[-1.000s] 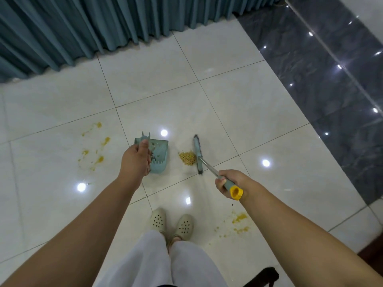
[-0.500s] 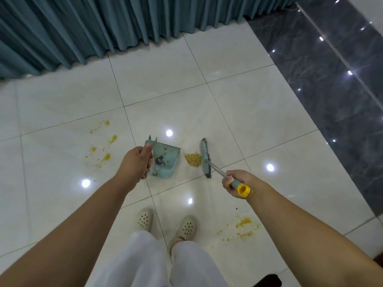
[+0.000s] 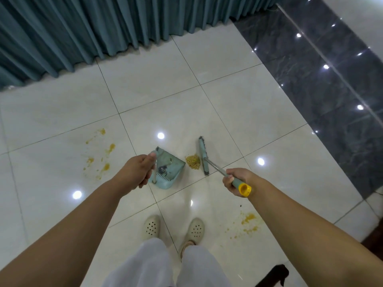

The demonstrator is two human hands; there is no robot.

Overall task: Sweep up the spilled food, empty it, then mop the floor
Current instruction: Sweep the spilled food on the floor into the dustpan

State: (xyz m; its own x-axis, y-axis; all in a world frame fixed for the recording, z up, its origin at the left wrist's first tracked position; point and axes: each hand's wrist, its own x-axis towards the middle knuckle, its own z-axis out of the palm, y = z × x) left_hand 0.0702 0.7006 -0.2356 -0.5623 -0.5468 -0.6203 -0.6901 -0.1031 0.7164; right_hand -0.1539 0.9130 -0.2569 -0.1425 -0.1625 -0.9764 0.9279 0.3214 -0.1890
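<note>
A small heap of yellow spilled food (image 3: 193,161) lies on the white tile floor (image 3: 238,112). A teal dustpan (image 3: 169,172) rests on the floor just left of the heap, its mouth facing it, some dark dirt inside. My left hand (image 3: 136,170) grips the dustpan's upright handle. The teal broom head (image 3: 203,155) stands on the floor right against the heap's right side. My right hand (image 3: 237,181) holds the broom's handle near its yellow end cap (image 3: 244,189).
Yellow food stains mark the floor at the left (image 3: 99,154) and at the lower right (image 3: 247,222). A teal curtain (image 3: 103,27) hangs along the far side. Dark glossy tiles (image 3: 331,90) run along the right. My feet in cream clogs (image 3: 153,226) stand below the dustpan.
The dustpan has tipped down flatter on the floor with its mouth toward the heap. The broom head stays beside the heap; the view has shifted slightly.
</note>
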